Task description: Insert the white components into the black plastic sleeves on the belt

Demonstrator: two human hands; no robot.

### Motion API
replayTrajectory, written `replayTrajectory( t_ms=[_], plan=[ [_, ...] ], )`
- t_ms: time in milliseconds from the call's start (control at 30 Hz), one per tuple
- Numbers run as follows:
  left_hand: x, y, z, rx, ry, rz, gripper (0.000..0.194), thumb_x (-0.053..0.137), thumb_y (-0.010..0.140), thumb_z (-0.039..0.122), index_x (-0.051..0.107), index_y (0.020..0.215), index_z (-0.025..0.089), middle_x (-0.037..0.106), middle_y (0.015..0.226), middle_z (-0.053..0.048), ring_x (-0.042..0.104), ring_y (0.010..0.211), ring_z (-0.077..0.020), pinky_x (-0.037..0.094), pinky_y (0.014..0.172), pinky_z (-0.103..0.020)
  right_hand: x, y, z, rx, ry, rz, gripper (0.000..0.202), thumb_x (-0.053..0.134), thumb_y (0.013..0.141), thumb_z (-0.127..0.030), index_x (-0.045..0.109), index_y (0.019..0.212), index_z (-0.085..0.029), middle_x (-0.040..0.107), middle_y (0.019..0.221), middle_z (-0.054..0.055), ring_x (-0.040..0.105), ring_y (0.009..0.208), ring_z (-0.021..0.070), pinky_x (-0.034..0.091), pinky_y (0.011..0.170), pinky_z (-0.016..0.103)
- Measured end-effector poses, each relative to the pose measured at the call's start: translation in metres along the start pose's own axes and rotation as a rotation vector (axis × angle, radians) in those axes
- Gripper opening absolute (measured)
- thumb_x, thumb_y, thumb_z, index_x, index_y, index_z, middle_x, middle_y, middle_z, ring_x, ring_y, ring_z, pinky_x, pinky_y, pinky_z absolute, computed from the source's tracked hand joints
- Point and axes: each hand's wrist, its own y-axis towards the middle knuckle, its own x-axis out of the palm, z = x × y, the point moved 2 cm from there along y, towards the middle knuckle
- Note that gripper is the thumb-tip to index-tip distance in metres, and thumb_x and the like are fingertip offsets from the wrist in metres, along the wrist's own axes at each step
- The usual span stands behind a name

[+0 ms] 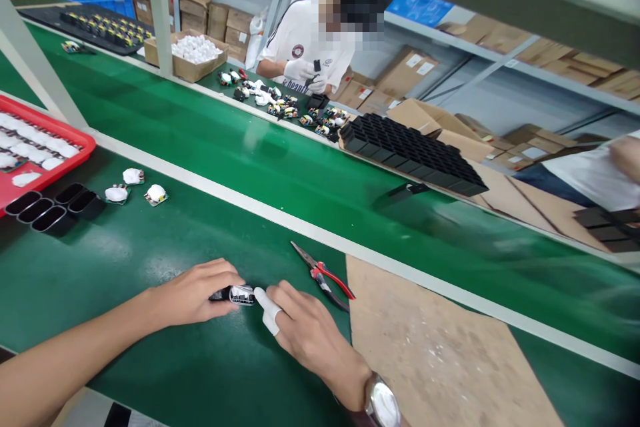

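My left hand (pixel 193 293) and my right hand (pixel 305 330) meet on the green mat over a small black case with a white part (pixel 241 295) pushed into it. The left fingers grip the black end. The right index finger, wearing a white finger cot (pixel 267 310), presses against the white end. A watch (pixel 383 405) sits on my right wrist. Red-handled pliers (pixel 324 275) lie just beyond my right hand.
Empty black cases (pixel 53 207) and three white-topped boards (pixel 135 188) lie left, beside a red tray (pixel 75 147). A cardboard sheet (pixel 425 347) lies right. Across the green conveyor (pixel 280 167) a person in white works near a black tray (pixel 413 153).
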Motion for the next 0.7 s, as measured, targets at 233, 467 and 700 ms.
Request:
replayTrajectory(
  t_ms=[233, 467, 700],
  plan=[
    [-0.001, 0.002, 0.001, 0.003, 0.005, 0.003, 0.028, 0.069, 0.100, 0.023, 0.064, 0.128, 0.018, 0.069, 0.113, -0.009, 0.067, 0.105, -0.0238, 0.054, 0.091, -0.035, -0.003, -0.005, -0.002, 0.039, -0.040, 0.158, 0.016, 0.051, 0.099, -0.006, 0.062, 0.094, -0.017, 0.064, 0.098, 0.009, 0.053, 0.079, 0.0191, 0.040, 0.058, 0.033],
    [-0.001, 0.002, 0.001, 0.009, -0.013, 0.002, 0.031, 0.070, 0.099, 0.022, 0.064, 0.129, 0.019, 0.070, 0.113, -0.009, 0.066, 0.105, -0.0234, 0.054, 0.092, -0.034, 0.000, -0.013, -0.008, 0.132, 0.015, 0.153, 0.018, 0.051, 0.099, -0.006, 0.057, 0.090, -0.019, 0.064, 0.100, 0.009, 0.056, 0.078, 0.0183, 0.039, 0.057, 0.032],
    [-0.001, 0.001, 0.001, 0.018, -0.005, 0.005, 0.028, 0.069, 0.101, 0.024, 0.064, 0.128, 0.020, 0.070, 0.114, -0.009, 0.067, 0.105, -0.0234, 0.054, 0.092, -0.034, -0.003, -0.013, -0.009, 0.181, 0.068, 0.226, 0.025, 0.049, 0.098, -0.003, 0.061, 0.116, -0.016, 0.062, 0.097, 0.007, 0.056, 0.075, 0.0160, 0.045, 0.059, 0.028]
  ],
)
